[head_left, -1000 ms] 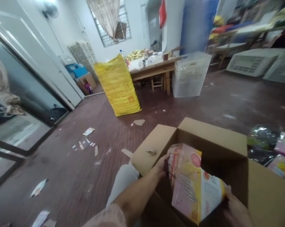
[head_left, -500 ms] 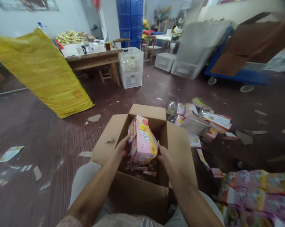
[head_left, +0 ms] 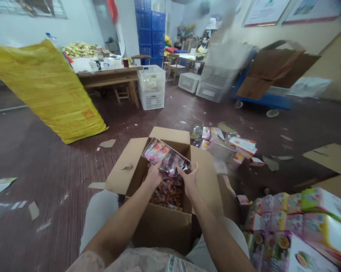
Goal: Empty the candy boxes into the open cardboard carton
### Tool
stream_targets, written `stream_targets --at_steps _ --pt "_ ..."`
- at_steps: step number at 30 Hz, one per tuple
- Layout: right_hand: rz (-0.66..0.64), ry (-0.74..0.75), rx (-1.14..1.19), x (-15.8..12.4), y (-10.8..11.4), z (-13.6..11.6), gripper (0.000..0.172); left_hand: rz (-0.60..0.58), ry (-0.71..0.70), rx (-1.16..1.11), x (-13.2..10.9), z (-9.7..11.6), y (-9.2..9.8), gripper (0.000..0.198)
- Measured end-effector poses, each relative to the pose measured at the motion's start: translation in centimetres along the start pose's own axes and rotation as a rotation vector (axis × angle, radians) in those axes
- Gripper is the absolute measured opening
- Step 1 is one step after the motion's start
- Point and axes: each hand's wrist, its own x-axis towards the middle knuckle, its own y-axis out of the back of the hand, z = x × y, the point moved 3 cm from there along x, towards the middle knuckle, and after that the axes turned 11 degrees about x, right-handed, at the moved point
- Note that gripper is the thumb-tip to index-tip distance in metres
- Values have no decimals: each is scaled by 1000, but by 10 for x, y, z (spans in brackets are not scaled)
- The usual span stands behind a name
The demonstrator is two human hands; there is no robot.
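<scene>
Head view: left hand (head_left: pixel 154 174) grips the near edge of a clear plastic pack with pink contents (head_left: pixel 166 156), tilted over an open brown cardboard box (head_left: pixel 159 230). The pack's right end touches the right hand (head_left: pixel 189 180), fingers spread; can't tell if it grips. Pack print is blurred, and small wrapped sweets (head_left: pixel 167 193) in the box are partly hidden.

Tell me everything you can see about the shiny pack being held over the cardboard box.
The shiny clear-plastic pack is long and flat, with pink and dark contents showing through the glare. It slants across the top of the open brown cardboard box, its left end farther away. The left hand grips its near left edge, the right hand its right end. Blur hides any print.
</scene>
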Motion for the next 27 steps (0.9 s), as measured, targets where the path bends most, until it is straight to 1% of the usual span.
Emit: stream_targets --at_steps 1,3,5,6,7,9,10,12,13,15,16,18,19,20,23,25,27 --pt "15 -57 41 4 1 1 134 -32 10 20 -8 0 -2 56" --pt "-69 -135 122 8 3 2 115 -99 15 87 -20 5 -2 50" --pt "-140 -112 170 9 5 0 97 -132 36 244 -26 15 5 38" --pt "-139 -78 189 8 7 -2 94 -122 60 342 -26 22 12 31" --pt "-126 -38 199 7 9 -5 95 -85 84 433 -24 30 20 29" --pt "-117 29 169 5 12 -13 101 38 97 539 -16 48 37 44" --pt "-147 48 127 5 11 -17 105 87 79 550 -12 57 42 51" --pt "-231 62 32 5 9 -26 109 115 28 536 -4 71 43 55" --pt "-256 59 0 6 7 -30 110 92 16 532 -1 76 39 54" --pt "-245 52 -19 8 6 -37 113 25 11 533 2 80 26 50" --pt "-229 60 -19 9 6 -39 117 14 4 536 2 81 20 49" --pt "-240 106 -42 11 2 -44 129 53 -30 541 2 84 13 47" --pt "-257 130 -65 12 0 -46 132 82 -47 543 2 85 13 48" --pt "-273 145 -95 13 -3 -48 132 102 -51 548 2 86 15 48" --pt "-312 205 -187 13 -8 -56 122 136 -24 572 4 84 26 47" --pt "-365 266 -243 9 -12 -63 124 173 1 579 3 83 35 51" --pt "-390 329 -302 4 -15 -70 126 177 9 564 0 82 38 53"
